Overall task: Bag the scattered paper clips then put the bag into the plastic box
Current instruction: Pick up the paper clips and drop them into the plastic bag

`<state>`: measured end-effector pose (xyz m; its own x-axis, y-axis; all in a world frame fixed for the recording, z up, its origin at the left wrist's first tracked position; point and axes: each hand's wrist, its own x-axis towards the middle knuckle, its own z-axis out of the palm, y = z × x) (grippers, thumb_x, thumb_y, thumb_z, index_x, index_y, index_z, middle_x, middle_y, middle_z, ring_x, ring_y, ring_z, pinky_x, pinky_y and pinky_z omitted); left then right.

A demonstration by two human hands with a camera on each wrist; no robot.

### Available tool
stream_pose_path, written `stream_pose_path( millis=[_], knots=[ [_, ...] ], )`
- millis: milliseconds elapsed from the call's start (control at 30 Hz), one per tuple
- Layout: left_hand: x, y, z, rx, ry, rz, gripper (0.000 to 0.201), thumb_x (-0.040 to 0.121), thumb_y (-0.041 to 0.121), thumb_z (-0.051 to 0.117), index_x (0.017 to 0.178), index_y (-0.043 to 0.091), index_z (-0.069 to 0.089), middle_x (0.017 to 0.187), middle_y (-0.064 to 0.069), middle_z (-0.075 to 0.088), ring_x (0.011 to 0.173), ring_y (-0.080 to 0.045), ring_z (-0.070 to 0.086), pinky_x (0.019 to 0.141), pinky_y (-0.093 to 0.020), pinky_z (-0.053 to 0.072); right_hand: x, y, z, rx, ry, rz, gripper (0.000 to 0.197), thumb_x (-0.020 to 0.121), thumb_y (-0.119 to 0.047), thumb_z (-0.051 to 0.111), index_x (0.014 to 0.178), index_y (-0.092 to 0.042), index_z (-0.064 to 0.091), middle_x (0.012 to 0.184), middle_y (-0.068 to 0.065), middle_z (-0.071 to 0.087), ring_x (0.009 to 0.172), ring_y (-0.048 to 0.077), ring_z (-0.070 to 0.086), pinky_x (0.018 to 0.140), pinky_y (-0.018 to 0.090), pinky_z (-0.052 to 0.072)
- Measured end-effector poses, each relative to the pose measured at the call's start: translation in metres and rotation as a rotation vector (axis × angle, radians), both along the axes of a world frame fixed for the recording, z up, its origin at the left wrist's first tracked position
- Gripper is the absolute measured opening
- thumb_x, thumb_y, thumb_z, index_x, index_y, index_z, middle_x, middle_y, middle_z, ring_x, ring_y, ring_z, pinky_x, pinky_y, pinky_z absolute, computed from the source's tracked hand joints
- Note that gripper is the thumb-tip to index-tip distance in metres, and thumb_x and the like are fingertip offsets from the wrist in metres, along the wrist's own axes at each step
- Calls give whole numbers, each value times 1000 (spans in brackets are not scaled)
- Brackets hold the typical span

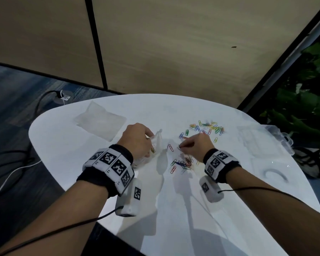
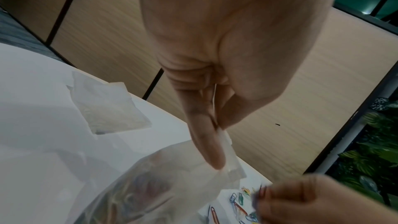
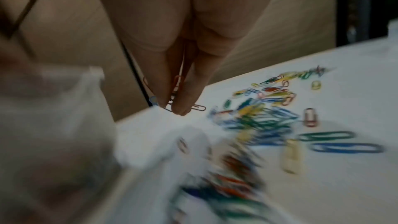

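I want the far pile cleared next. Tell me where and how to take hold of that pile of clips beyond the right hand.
The far pile of clips lies flat and loosely tangled on the white table. Probably best to come straight down from above with the right hand, pinching the dense middle where clips overlap, since single flat wires at the fringe give little to hold.

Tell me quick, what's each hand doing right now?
Left hand: closed, pinching the edge of the clear bag.
Right hand: closed, pinching a few paper clips between thumb and fingers.
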<state>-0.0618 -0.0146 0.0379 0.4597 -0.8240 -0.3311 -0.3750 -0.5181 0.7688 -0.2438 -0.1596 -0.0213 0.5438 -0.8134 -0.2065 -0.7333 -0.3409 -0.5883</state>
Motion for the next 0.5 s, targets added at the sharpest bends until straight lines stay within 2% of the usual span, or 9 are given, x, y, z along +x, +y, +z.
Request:
stream_pose_path(
  millis=[33, 100, 167, 233, 300, 400, 433, 500],
  knots=[
    [-1, -1, 0, 7, 5, 2, 27, 94, -1, 50, 109, 8, 70, 73, -10, 72, 63, -24, 76, 76, -41, 64, 2, 0, 12, 132, -164, -92, 12, 78, -7, 79, 90, -7, 79, 86, 6, 76, 79, 17, 72, 82, 23, 57],
    [-5, -4, -1, 13, 23, 5, 27, 93, -2, 50, 110, 7, 70, 75, -13, 74, 64, -24, 76, 76, -41, 64, 13, 7, 34, 412, -523, -164, 15, 77, 3, 77, 92, 5, 74, 90, 14, 75, 83, 26, 72, 83, 32, 60],
    [-10, -8, -2, -3, 35, 9, 28, 92, -4, 51, 109, 6, 72, 78, -16, 75, 64, -25, 76, 76, -42, 64, 25, 18, 50, 578, -706, -134, 17, 79, 10, 72, 95, 14, 69, 93, 17, 71, 84, 26, 69, 84, 34, 60],
    [-14, -11, -3, -26, 35, 11, 27, 91, -2, 52, 107, 6, 73, 78, -16, 75, 63, -26, 76, 75, -42, 64, 34, 31, 55, 610, -687, -58, 15, 80, 10, 71, 94, 14, 69, 92, 19, 70, 81, 25, 69, 85, 35, 59],
    [-15, -11, -3, -49, 50, 10, 20, 92, 3, 57, 102, 6, 74, 78, -16, 75, 65, -27, 76, 75, -43, 64, 37, 43, 50, 487, -541, 41, 9, 79, 4, 74, 89, 2, 74, 92, 19, 73, 78, 24, 71, 85, 37, 60],
    [-12, -10, -1, -70, 52, 37, 18, 94, 2, 56, 101, 6, 72, 77, -15, 75, 66, -28, 77, 75, -43, 64, 39, 47, 47, 241, -341, 151, 17, 81, -9, 72, 91, -22, 76, 94, 1, 77, 78, 13, 74, 80, 30, 60],
    [-10, -9, 0, -75, 39, 49, 21, 94, 0, 54, 102, 8, 71, 75, -14, 75, 66, -27, 76, 75, -44, 64, 39, 45, 49, 202, -339, 162, 19, 83, -10, 69, 92, -25, 76, 94, -3, 77, 78, 12, 74, 77, 29, 60],
    [-4, -7, -1, -87, 19, 67, 28, 91, -5, 50, 97, 11, 72, 71, -15, 74, 65, -29, 76, 73, -44, 64, 36, 32, 55, 174, -396, 91, 23, 88, -3, 60, 92, -19, 76, 94, 0, 76, 81, 18, 74, 72, 31, 62]
  ],
)
